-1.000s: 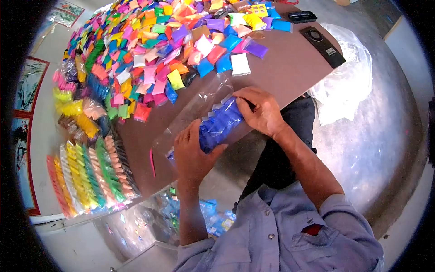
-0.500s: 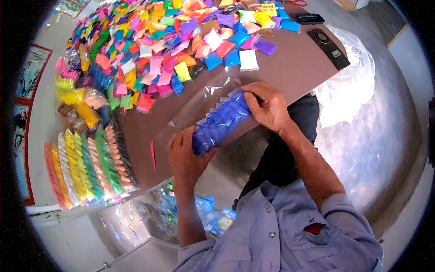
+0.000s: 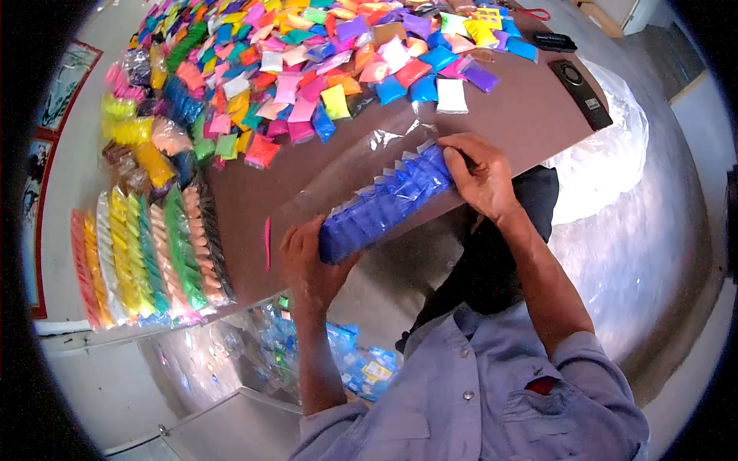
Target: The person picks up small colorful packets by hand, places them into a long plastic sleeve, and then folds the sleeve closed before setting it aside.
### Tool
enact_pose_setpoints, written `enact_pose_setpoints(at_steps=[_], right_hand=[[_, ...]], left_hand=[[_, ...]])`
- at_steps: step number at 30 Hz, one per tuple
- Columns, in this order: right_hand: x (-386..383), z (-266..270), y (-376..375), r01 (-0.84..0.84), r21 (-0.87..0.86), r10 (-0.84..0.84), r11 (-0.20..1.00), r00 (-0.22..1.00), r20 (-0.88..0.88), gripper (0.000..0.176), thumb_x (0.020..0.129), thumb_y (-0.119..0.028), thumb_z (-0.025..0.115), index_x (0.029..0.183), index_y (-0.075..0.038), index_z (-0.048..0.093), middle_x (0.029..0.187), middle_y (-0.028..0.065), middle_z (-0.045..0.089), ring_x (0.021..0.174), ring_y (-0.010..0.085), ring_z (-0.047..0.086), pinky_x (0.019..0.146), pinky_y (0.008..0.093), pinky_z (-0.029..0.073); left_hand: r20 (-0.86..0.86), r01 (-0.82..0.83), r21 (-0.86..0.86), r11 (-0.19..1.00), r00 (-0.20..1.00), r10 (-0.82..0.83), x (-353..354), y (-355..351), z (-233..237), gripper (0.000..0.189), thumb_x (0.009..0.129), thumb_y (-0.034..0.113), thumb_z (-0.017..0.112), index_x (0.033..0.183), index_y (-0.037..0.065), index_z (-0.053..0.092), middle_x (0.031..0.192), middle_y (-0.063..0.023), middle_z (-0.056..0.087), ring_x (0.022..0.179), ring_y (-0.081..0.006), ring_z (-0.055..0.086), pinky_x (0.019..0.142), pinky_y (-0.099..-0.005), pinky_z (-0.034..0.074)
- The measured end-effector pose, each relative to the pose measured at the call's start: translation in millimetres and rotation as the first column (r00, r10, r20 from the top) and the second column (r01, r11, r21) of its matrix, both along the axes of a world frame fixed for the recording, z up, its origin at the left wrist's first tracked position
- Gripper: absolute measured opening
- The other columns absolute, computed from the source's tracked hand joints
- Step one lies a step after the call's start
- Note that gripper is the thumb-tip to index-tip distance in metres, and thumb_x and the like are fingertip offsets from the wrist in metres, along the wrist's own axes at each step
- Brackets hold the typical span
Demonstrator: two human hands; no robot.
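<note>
A clear plastic bag holding a row of blue packets (image 3: 384, 203) is stretched at a slant over the front edge of the brown table (image 3: 246, 223). My left hand (image 3: 311, 261) grips its lower left end, with the fingers behind it. At the upper right end, my right hand (image 3: 478, 173) pinches the bag between thumb and fingers. The packets overlap in a line, and loose clear film (image 3: 392, 137) sticks up behind them.
Loose colourful packets (image 3: 307, 77) are heaped at the back. Filled bags (image 3: 146, 257) lie side by side at the left, near a pink strip (image 3: 267, 244). A black device (image 3: 582, 94) lies right, beside a white plastic bag (image 3: 607, 146). Blue packages (image 3: 357, 361) are below the table.
The row of blue packets looks longer and straighter. My right hand has moved right, widening the distance between my hands. The view has shifted slightly.
</note>
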State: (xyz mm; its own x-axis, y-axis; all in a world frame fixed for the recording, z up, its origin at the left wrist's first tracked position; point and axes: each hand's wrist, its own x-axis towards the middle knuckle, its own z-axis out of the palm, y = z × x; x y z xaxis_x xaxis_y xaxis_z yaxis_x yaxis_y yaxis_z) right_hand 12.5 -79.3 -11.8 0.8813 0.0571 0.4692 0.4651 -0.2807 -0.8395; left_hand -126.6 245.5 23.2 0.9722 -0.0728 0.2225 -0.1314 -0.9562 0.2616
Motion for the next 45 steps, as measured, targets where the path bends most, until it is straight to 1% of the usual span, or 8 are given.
enact_pose_setpoints(at_steps=[9, 21, 24, 26, 27, 31, 38, 45], right_hand=[[-0.7, 1.3, -2.1, -0.002, -0.065, 0.001, 0.998, 1.0, -0.023, 0.019, 0.101, -0.011, 0.071, 0.117, -0.002, 0.078, 0.111, 0.0162, 0.078, 0.1, 0.0275, 0.076, 0.086, 0.0363, 0.06], [-1.8, 7.4, -1.9, 0.008, -0.059, -0.01, 0.998, 0.999, -0.03, 0.019, 0.101, -0.007, 0.072, 0.117, 0.001, 0.077, 0.109, 0.0159, 0.078, 0.095, 0.0222, 0.076, 0.082, 0.0317, 0.06], [-12.1, 19.4, -1.8, 0.035, -0.015, -0.036, 0.999, 0.989, -0.141, 0.027, 0.098, -0.011, 0.075, 0.123, 0.001, 0.076, 0.12, 0.0187, 0.075, 0.107, 0.0289, 0.075, 0.091, 0.0366, 0.06], [-18.8, 26.7, -5.0, 0.049, -0.24, -0.009, 0.97, 0.986, 0.164, 0.044, 0.093, -0.019, 0.081, 0.132, -0.001, 0.073, 0.137, 0.0213, 0.069, 0.126, 0.0372, 0.068, 0.105, 0.0441, 0.055], [-20.9, 28.8, -6.7, -0.014, -0.301, 0.057, 0.954, 0.989, 0.135, 0.058, 0.085, -0.026, 0.087, 0.137, -0.006, 0.072, 0.15, 0.0204, 0.061, 0.139, 0.0414, 0.059, 0.116, 0.0499, 0.047], [-21.1, 67.5, 11.8, -0.122, -0.484, 0.237, 0.866, 0.954, 0.183, 0.062, 0.076, -0.021, 0.091, 0.135, -0.013, 0.075, 0.155, 0.0161, 0.059, 0.143, 0.0391, 0.056, 0.118, 0.0503, 0.045], [7.7, 73.5, 40.4, -0.341, -0.454, 0.441, 0.823, 0.888, 0.133, 0.029, 0.085, -0.019, 0.085, 0.111, -0.009, 0.079, 0.142, 0.0152, 0.068, 0.133, 0.0369, 0.063, 0.111, 0.0514, 0.05], [11.0, 65.9, 48.5, -0.435, -0.414, 0.472, 0.8, 0.882, -0.014, 0.036, 0.088, -0.031, 0.085, 0.115, -0.009, 0.077, 0.139, 0.0154, 0.07, 0.129, 0.0381, 0.065, 0.109, 0.0517, 0.05]], left_hand=[[0.204, 0.004, -0.213, 0.977, 0.978, 0.04, -13.3, 1.1, 6.3, 0.092, 0.064, 0.04, 0.104, 0.141, 0.006, 0.065, 0.138, -0.0172, 0.068, 0.132, -0.0426, 0.06, 0.115, -0.0539, 0.046], [0.185, 0.087, -0.13, 0.988, 0.981, -0.062, 4.2, 36.3, -3.0, 0.088, 0.065, 0.031, 0.103, 0.141, 0.007, 0.065, 0.139, -0.0171, 0.069, 0.135, -0.0418, 0.06, 0.119, -0.0529, 0.044], [0.158, 0.012, 0.001, 1.0, 0.987, -0.012, 8.8, 31.1, 18.8, 0.09, 0.067, 0.043, 0.101, 0.14, 0.005, 0.064, 0.144, -0.0167, 0.065, 0.14, -0.0396, 0.057, 0.118, -0.0549, 0.044], [0.158, 0.021, -0.014, 1.0, 0.987, -0.018, 9.0, 24.8, 28.9, 0.089, 0.07, 0.043, 0.1, 0.142, 0.005, 0.063, 0.147, -0.0175, 0.063, 0.141, -0.0397, 0.056, 0.119, -0.0554, 0.043], [0.152, 0.026, -0.025, 0.999, 0.988, -0.022, 7.8, 20.4, 32.1, 0.088, 0.072, 0.044, 0.098, 0.143, 0.005, 0.063, 0.151, -0.0183, 0.061, 0.142, -0.0398, 0.055, 0.12, -0.0559, 0.042], [0.163, 0.121, -0.091, 0.988, 0.981, -0.105, 21.2, -5.3, 36.0, 0.076, 0.077, 0.039, 0.096, 0.139, 0.007, 0.066, 0.151, -0.0183, 0.061, 0.141, -0.0397, 0.056, 0.12, -0.055, 0.041], [0.143, 0.192, -0.266, 0.945, 0.977, -0.159, 41.9, -9.3, 25.8, 0.037, 0.087, 0.025, 0.089, 0.117, 0.007, 0.076, 0.14, -0.0169, 0.069, 0.134, -0.0385, 0.06, 0.116, -0.0508, 0.044], [0.08, 0.105, -0.412, 0.905, 0.994, -0.079, 46.1, -11.8, 26.0, 0.026, 0.09, 0.017, 0.087, 0.113, 0.008, 0.078, 0.137, -0.0133, 0.072, 0.126, -0.0331, 0.065, 0.111, -0.0462, 0.049]])
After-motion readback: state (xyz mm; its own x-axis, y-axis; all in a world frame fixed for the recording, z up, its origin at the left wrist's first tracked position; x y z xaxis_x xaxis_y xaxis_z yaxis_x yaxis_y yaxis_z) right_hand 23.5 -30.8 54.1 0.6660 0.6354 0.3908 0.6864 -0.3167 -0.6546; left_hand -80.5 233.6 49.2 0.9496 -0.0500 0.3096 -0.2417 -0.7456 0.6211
